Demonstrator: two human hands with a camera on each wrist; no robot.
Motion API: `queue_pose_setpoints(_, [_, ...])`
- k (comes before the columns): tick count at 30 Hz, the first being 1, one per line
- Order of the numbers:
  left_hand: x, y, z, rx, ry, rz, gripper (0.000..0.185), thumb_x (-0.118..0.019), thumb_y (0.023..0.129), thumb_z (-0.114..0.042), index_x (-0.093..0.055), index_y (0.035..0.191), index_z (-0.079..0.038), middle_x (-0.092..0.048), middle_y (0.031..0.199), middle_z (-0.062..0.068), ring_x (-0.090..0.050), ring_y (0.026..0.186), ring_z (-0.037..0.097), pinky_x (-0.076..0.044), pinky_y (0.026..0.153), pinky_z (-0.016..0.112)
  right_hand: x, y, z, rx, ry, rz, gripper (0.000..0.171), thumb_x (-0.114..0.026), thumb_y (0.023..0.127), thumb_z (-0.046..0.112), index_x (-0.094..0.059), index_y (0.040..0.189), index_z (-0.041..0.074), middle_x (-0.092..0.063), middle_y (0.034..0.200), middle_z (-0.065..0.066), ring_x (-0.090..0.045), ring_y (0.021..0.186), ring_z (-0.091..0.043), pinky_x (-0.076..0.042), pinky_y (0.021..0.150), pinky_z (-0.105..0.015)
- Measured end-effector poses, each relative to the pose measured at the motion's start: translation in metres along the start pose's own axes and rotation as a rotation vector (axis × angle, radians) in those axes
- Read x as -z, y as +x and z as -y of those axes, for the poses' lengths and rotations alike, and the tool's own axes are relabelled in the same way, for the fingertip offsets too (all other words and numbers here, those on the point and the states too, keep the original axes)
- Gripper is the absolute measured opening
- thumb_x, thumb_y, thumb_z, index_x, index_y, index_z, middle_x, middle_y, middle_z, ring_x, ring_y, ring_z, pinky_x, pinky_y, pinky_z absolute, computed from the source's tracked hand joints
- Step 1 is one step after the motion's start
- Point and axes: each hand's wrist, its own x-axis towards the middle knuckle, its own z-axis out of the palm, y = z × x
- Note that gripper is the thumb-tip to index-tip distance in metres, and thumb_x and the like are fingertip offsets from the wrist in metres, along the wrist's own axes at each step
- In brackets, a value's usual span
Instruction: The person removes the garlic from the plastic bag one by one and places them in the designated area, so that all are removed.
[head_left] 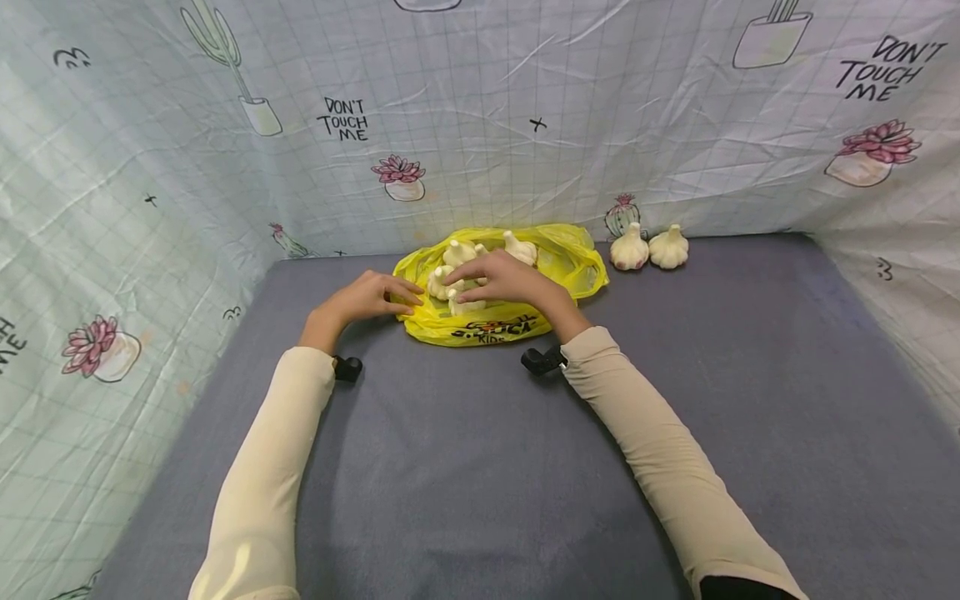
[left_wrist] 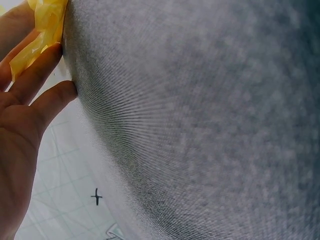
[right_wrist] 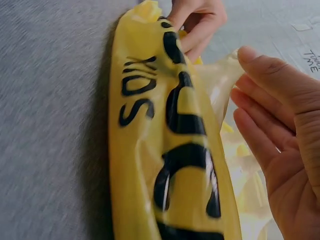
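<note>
A yellow plastic bag (head_left: pixel 495 329) with black lettering lies at the back of the table, its mouth spread. Several whitish garlic bulbs (head_left: pixel 521 248) sit in it. At the bag's left edge my left hand (head_left: pixel 367 296) has its fingers extended, touching the thin plastic (left_wrist: pixel 50 25). From the right, my right hand (head_left: pixel 506 279) reaches over the bag. Its thumb tip is right at the stem of one garlic bulb (right_wrist: pixel 216 82), and the other fingers stand apart, loosely bent. The lettered side of the bag (right_wrist: pixel 137 165) fills the middle of the right wrist view.
Two more garlic bulbs, one (head_left: pixel 629 247) beside the other (head_left: pixel 669 247), stand right of the bag by the back wall. A grey cloth (head_left: pixel 450 467) covers the table. Printed fabric (head_left: pixel 480 108) hangs along the back and both sides.
</note>
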Motion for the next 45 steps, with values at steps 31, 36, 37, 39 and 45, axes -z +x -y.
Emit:
queue_pose_setpoints(31, [0.002, 0.003, 0.003, 0.003, -0.017, 0.0, 0.024, -0.076, 0.093, -0.024, -0.08, 0.116, -0.017, -0.069, 0.132, 0.004, -0.06, 0.128, 0.028, -0.047, 0.103, 0.048, 0.012, 0.0, 0.006, -0.057, 0.048, -0.023, 0.026, -0.072, 0.097, 0.025, -0.078, 0.117, 0.01, -0.077, 0.108, -0.003, -0.071, 0.095, -0.015, -0.055, 0.085, -0.034])
queue_pose_setpoints(36, [0.002, 0.004, 0.003, 0.009, -0.018, 0.001, 0.023, -0.077, 0.093, -0.024, -0.08, 0.115, -0.018, -0.069, 0.131, 0.004, -0.06, 0.127, 0.028, -0.048, 0.103, 0.048, 0.016, -0.006, 0.013, -0.032, 0.049, -0.047, 0.026, -0.074, 0.095, 0.023, -0.078, 0.116, 0.009, -0.077, 0.108, -0.003, -0.072, 0.097, -0.015, -0.055, 0.088, -0.034])
queue_pose_setpoints(37, [0.002, 0.004, 0.003, 0.01, -0.017, 0.003, 0.023, -0.077, 0.093, -0.024, -0.08, 0.115, -0.018, -0.069, 0.131, 0.003, -0.06, 0.127, 0.028, -0.048, 0.103, 0.048, 0.017, -0.007, 0.014, -0.027, 0.041, -0.053, 0.025, -0.074, 0.095, 0.023, -0.078, 0.116, 0.009, -0.077, 0.107, -0.003, -0.072, 0.096, -0.015, -0.055, 0.087, -0.034])
queue_pose_setpoints(39, [0.002, 0.004, 0.002, 0.006, -0.015, 0.008, 0.023, -0.076, 0.093, -0.024, -0.08, 0.115, -0.017, -0.069, 0.132, 0.004, -0.06, 0.128, 0.029, -0.048, 0.103, 0.048, 0.019, -0.009, 0.016, -0.009, 0.026, -0.066, 0.025, -0.074, 0.095, 0.023, -0.079, 0.115, 0.01, -0.078, 0.107, -0.002, -0.072, 0.094, -0.014, -0.055, 0.086, -0.034])
queue_pose_setpoints(45, [0.003, 0.003, 0.0, -0.01, -0.023, 0.02, 0.024, -0.075, 0.094, -0.022, -0.08, 0.116, -0.013, -0.068, 0.133, 0.008, -0.059, 0.128, 0.032, -0.048, 0.101, 0.05, 0.025, -0.015, 0.019, 0.019, -0.004, -0.088, 0.024, -0.075, 0.094, 0.023, -0.079, 0.114, 0.011, -0.078, 0.106, -0.001, -0.073, 0.093, -0.012, -0.056, 0.083, -0.033])
